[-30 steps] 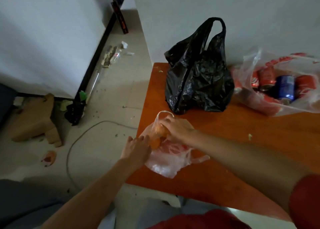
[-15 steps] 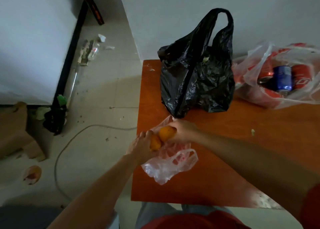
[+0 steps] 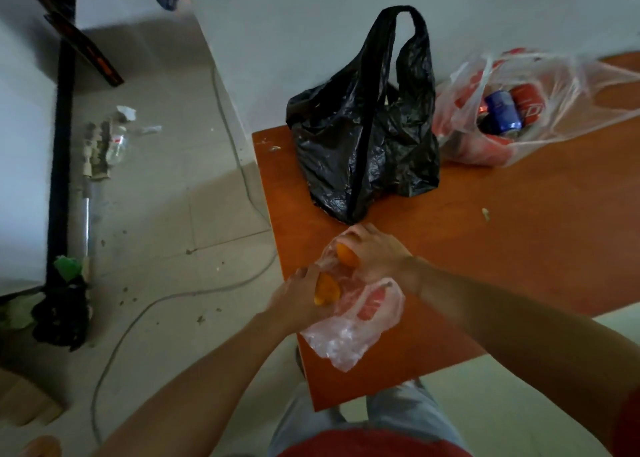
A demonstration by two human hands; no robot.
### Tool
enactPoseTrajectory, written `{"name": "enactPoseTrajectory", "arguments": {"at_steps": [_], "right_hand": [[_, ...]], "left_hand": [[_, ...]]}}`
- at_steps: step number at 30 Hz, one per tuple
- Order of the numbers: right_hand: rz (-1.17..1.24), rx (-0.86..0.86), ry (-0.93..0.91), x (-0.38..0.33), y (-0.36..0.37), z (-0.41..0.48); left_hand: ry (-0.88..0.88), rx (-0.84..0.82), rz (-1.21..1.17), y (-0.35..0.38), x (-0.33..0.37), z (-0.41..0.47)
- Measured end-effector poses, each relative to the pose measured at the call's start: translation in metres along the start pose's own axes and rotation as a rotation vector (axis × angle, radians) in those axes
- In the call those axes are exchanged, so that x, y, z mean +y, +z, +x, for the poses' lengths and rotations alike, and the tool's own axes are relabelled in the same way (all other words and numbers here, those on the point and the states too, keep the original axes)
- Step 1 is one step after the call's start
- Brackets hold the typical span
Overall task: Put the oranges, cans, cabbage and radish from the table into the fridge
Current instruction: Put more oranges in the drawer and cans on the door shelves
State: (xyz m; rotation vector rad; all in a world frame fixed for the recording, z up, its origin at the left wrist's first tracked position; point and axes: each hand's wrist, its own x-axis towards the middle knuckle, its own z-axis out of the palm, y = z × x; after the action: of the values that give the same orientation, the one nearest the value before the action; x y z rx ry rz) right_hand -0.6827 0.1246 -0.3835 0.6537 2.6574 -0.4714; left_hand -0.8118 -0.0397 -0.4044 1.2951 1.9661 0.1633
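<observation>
Black bag (image 3: 363,138), orange table (image 3: 519,235), red-and-blue cans (image 3: 505,110)

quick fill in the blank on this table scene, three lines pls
1. The left hand and the right hand each hold one ____.
2. The tall upright bag is ____ in colour.
3. Among the red cans in the clear bag lies one ____ can.
Missing words: orange; black; blue.

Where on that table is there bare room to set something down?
The orange wooden table is bare right of the right hand, in front of the black plastic bag and clear bag of cans. Crowded near-left corner: crumpled clear bag, two oranges, left hand.
</observation>
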Motion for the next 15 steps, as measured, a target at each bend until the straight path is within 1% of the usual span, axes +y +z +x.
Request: {"name": "enactPoseTrajectory", "arguments": {"at_steps": [2,5,7,9,12,15], "right_hand": [[0.023,0.023,0.064,0.000,0.013,-0.004],[0.256,0.112,0.234,0.003,0.023,-0.020],[0.367,0.187,0.331,0.010,0.019,-0.036],[0.384,0.278,0.388,0.021,0.011,-0.057],[0.340,0.394,0.440,0.038,-0.005,-0.096],[0.350,0.487,0.514,0.055,-0.022,-0.138]], "left_hand": [[0.047,-0.004,0.113,0.005,0.003,-0.001],[0.090,-0.031,0.205,0.005,0.014,-0.001],[0.114,0.012,0.259,-0.003,0.029,0.001],[0.172,0.121,0.317,-0.013,0.046,0.005],[0.292,0.260,0.415,-0.027,0.078,0.013],[0.403,0.285,0.374,-0.040,0.116,0.016]]}}
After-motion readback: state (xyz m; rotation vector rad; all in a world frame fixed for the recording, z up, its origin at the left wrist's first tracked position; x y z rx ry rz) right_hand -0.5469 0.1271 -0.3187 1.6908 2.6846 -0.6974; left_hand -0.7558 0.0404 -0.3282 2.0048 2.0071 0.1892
